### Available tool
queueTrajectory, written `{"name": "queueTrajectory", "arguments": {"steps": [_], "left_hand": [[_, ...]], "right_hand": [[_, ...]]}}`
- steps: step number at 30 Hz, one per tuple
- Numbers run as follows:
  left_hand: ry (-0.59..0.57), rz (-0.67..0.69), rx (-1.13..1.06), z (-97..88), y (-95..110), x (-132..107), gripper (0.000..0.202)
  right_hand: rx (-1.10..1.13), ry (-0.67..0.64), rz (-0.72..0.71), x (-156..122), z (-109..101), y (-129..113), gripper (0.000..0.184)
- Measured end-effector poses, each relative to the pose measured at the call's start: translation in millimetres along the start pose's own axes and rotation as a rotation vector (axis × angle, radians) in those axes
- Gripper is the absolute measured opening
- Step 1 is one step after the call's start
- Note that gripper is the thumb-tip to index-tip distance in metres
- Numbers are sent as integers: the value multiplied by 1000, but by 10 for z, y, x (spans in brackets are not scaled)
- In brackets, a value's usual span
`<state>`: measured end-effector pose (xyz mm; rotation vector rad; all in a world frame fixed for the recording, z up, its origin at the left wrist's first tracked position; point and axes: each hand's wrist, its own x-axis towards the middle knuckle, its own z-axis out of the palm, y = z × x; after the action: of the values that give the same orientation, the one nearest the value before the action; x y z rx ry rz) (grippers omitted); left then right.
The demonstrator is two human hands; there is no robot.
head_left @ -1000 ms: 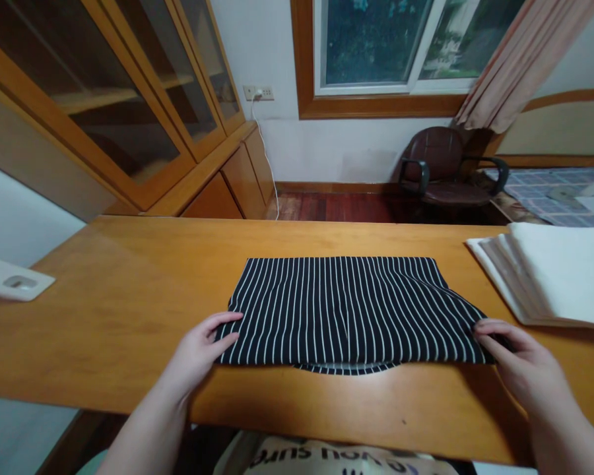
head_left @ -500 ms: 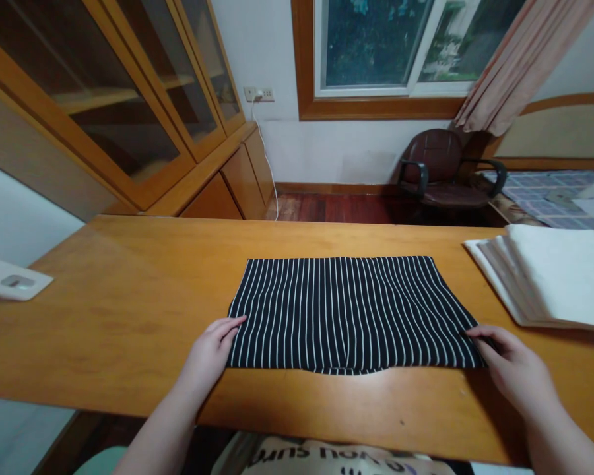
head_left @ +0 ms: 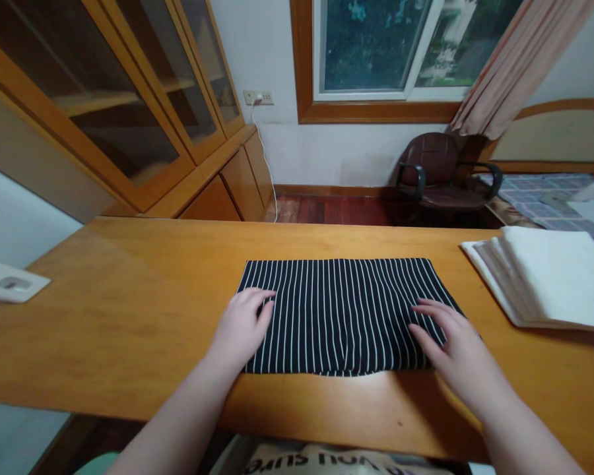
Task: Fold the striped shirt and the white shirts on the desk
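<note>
A folded piece of black cloth with thin white stripes (head_left: 336, 316) lies flat on the wooden table (head_left: 129, 310). Over its left part is my left hand (head_left: 242, 323), thumb and fingers apart, holding nothing. My right hand (head_left: 448, 333) hovers at the right part of the cloth, with its thumb and fingers spread and nothing between them. Whether the fingertips touch the fabric I cannot tell. The cloth's near edge bulges slightly in the middle, and a few soft wrinkles run through its right half.
A stack of white folded sheets or bags (head_left: 549, 277) sits at the table's right. On the left edge lies a white plastic object with a slot (head_left: 14, 284). Beyond the table are a glass-door cabinet (head_left: 178, 158), a brown armchair (head_left: 435, 171) and a bed (head_left: 539, 191).
Both hands have let go of the cloth's side edges and moved inward over it, fingers now apart. The cloth stays in about the same place.
</note>
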<state>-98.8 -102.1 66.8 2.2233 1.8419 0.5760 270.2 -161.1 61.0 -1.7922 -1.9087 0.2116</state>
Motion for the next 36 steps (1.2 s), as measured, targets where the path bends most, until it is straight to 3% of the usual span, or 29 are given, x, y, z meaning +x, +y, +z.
{"name": "queueTrajectory", "arguments": {"steps": [3, 5, 9, 13, 19, 30, 36], "left_hand": [[-85, 221, 0, 249, 469, 313, 37], [-156, 266, 19, 522, 659, 501, 44], [-238, 221, 108, 1034, 678, 728, 53], [-220, 192, 154, 1204, 510, 772, 54], [-195, 105, 170, 1136, 349, 805, 58], [-188, 14, 219, 845, -342, 757, 63], [-144, -101, 246, 740, -537, 651, 66]], "right_hand": [[60, -163, -248, 328, 234, -630, 43], [55, -215, -298, 585, 507, -814, 50], [-64, -280, -182, 960, 1078, -674, 60], [-163, -282, -187, 1014, 1325, -433, 62], [-263, -254, -26, 1049, 1249, -188, 67], [-426, -232, 195, 880, 732, 822, 72], [-414, -221, 248, 782, 639, 1016, 73]]}}
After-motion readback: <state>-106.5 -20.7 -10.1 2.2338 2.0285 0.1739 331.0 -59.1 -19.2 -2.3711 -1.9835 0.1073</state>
